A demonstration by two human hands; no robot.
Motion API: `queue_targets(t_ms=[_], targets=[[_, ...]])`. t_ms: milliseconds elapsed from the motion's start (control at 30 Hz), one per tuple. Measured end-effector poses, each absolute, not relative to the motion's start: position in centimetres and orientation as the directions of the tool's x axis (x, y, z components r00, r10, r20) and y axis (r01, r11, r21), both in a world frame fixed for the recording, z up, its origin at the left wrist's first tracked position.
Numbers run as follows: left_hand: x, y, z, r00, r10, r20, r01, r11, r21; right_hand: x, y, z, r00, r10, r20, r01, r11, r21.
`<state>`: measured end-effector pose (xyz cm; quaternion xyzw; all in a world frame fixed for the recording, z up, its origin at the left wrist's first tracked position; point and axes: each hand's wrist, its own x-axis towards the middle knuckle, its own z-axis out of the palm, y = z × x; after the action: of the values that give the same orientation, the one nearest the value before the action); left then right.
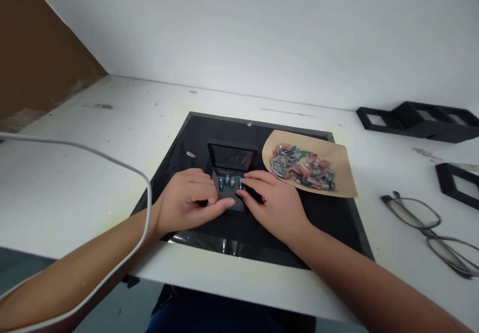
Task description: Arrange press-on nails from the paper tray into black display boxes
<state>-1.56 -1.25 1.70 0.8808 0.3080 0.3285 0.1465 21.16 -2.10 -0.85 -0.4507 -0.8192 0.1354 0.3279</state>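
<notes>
A small black case [232,158] stands with its lid raised on a black mat. Several teal press-on nails [227,181] lie in a row inside it. My left hand [189,198] is at the case's left side, fingers curled, thumb stretched along its front part. With thumb and index finger, my right hand [271,200] pinches the rightmost teal press-on nail [240,183] at the row's end. Right of the case is a tan paper tray [346,170] heaped with many wrapped nails [303,167] in green, pink and red.
The black mat [322,218] covers the middle of a white table [93,188]. One pale nail [190,154] lies at its left. Eyeglasses [411,213] and black frames [415,118] sit on the right. A white cable [112,161] crosses over my left forearm.
</notes>
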Motion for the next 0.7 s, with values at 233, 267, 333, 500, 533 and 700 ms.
queue_targets(t_ms=[233,267,333,500,533,700], targets=[[-1.8,-1.2,1.3,0.501,0.68,0.535,0.496,-0.732,0.467,21.3,-2.8,-0.3,-0.354,0.876,0.329,0.628,0.483,-0.61],[-1.9,-1.0,1.3,0.453,0.703,0.549,0.527,-0.707,0.471,21.3,-2.9,-0.3,-0.366,0.87,0.33,0.625,0.492,-0.606],[-2.3,-0.7,1.3,0.312,0.778,0.546,0.591,-0.609,0.53,21.4,-3.1,-0.4,-0.405,0.846,0.348,0.617,0.533,-0.579],[-3.6,0.3,1.4,0.385,0.865,0.321,0.651,-0.501,0.57,21.6,-3.3,-0.7,-0.468,0.791,0.393,0.616,0.611,-0.497],[-3.7,0.4,1.4,0.429,0.86,0.276,0.681,-0.509,0.527,21.6,-3.3,-0.7,-0.471,0.789,0.395,0.621,0.614,-0.487],[-3.4,0.4,1.2,0.399,0.901,0.168,0.769,-0.429,0.473,21.6,-3.3,-0.5,-0.48,0.792,0.377,0.639,0.61,-0.468]])
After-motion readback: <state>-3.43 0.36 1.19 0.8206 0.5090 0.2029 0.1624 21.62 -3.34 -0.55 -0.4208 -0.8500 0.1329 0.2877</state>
